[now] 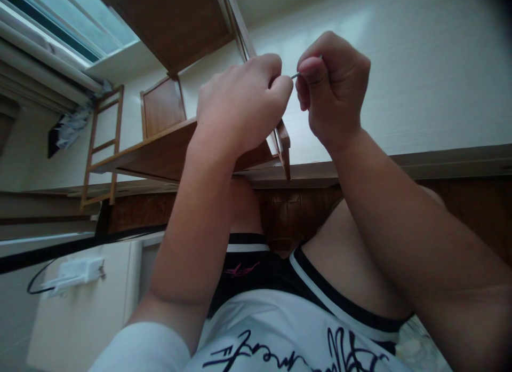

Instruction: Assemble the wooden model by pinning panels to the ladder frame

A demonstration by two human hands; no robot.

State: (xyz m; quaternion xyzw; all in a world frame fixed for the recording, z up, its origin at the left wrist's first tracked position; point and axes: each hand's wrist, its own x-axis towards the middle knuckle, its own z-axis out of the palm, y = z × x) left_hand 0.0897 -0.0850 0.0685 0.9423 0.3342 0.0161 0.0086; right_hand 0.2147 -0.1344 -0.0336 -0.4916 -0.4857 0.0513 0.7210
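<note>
My right hand [336,92] is closed, thumb and finger pinching a thin grey metal rod [295,75]. One end of the rod runs toward my left hand [246,97], where it disappears at the thumb. That left hand is curled into a fist, back toward me, and its fingers hide whatever lies inside. Right behind it passes a narrow wooden upright [285,148] of a brown wooden furniture frame; whether the fist touches it I cannot tell. A long wooden board [160,153] of the same frame stretches left beneath my wrist.
A large wooden panel [172,25] stands at the top, with a smaller panel [164,108] below it. At left is a ladder-like wooden end frame [104,142]. Crumpled plastic [76,124] lies beyond it. A pale cabinet [88,313] with a white device [76,273] is lower left.
</note>
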